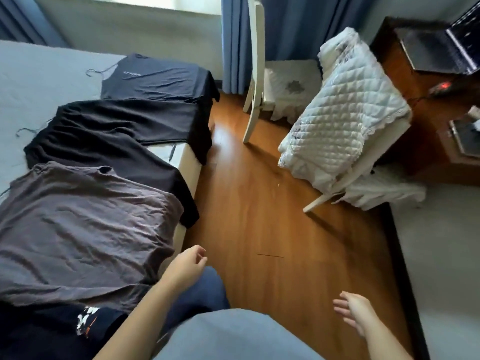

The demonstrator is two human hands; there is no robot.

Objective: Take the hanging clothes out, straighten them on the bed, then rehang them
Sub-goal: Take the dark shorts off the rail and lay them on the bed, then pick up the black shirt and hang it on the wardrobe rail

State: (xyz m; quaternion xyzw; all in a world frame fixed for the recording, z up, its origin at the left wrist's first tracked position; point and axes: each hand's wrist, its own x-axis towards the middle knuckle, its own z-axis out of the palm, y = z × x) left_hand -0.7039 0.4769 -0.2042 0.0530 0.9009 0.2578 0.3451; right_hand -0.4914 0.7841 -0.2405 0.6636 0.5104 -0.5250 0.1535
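Observation:
Several shirts lie flat in a row on the bed (31,79). Farthest is a dark navy shirt (158,79) with a wire hanger hook at its neck. Then comes a black shirt (117,133), also on a hanger, and a grey-brown shirt (78,229) nearest the middle. A dark printed garment (65,331) lies at the bottom left. My left hand (188,266) hovers by the bed's edge next to the grey-brown shirt, fingers loosely curled, holding nothing. My right hand (354,311) hangs over the floor, fingers relaxed and empty.
A wooden floor (259,203) runs beside the bed. A white chair draped with a quilted cover (345,110) stands to the right. Behind it a dark wooden desk (420,74) carries a laptop (441,48). Blue curtains (285,24) hang at the back.

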